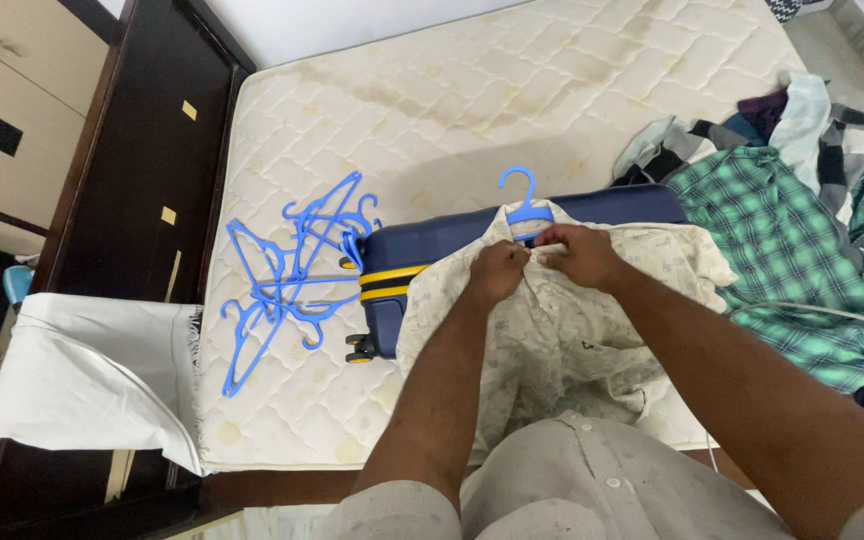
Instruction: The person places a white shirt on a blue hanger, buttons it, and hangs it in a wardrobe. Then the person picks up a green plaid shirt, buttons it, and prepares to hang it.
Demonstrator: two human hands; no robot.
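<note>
A cream patterned shirt (562, 330) lies spread over a navy suitcase (422, 275) with yellow trim on the mattress. A blue plastic hanger (525, 200) sticks out of the shirt's collar. My left hand (499, 268) and my right hand (577, 252) meet at the top of the shirt front, just under the collar, each pinching the fabric at the placket. The hanger's lower part is hidden under the shirt.
A pile of several blue hangers (292, 270) lies on the bare stained mattress (472, 110) left of the suitcase. A heap of checked clothes, with a green plaid shirt (782, 250) on top, sits at the right. A white cloth (102, 375) drapes over dark wooden furniture at the left.
</note>
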